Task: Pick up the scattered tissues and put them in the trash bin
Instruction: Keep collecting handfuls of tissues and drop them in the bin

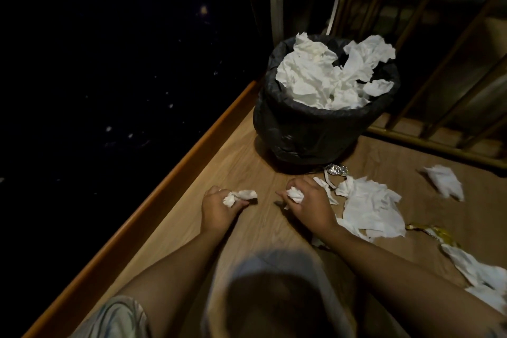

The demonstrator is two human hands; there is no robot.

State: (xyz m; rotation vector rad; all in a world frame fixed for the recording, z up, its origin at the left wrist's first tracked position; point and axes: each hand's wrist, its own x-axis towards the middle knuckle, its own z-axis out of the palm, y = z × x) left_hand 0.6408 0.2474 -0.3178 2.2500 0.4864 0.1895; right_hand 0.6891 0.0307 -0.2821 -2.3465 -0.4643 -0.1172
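Nearest to us, our two forearms reach forward over the wooden surface (247, 145), which runs away diagonally. Its raised orange-brown edge (164, 184) borders it on the left, and beyond that edge everything drops into darkness.

Our left hand (219, 208) rests on the surface close to that edge, fingers (241, 202) curled and pinching a small crumpled tissue (240, 197); the wad's long axis runs left to right, its free end pointing toward the other hand. Our right hand (310, 206) sits just beside it with a bare strip of wood between them, curled around a balled tissue (295, 195) that shows at the thumb side.

Right of that hand, touching it, lies a flat spread of tissues (370, 206), broad rather than long. More tissue (477, 274) trails toward the near right corner, its long axis running diagonally from a yellowish wrapper (433, 233) outward. One separate tissue (444, 181) lies well apart, farther right.

Between the flat pile and the bin sits a scrap of silver foil (336, 170). The open wood lies mostly ahead of the left hand.

Farthest, the trash bin (310, 132), lined in black, stands upright at the surface's far end near the left edge, heaped with white tissues (329, 74) above its rim. Slanted wooden railings (439, 63) close the right and back sides.
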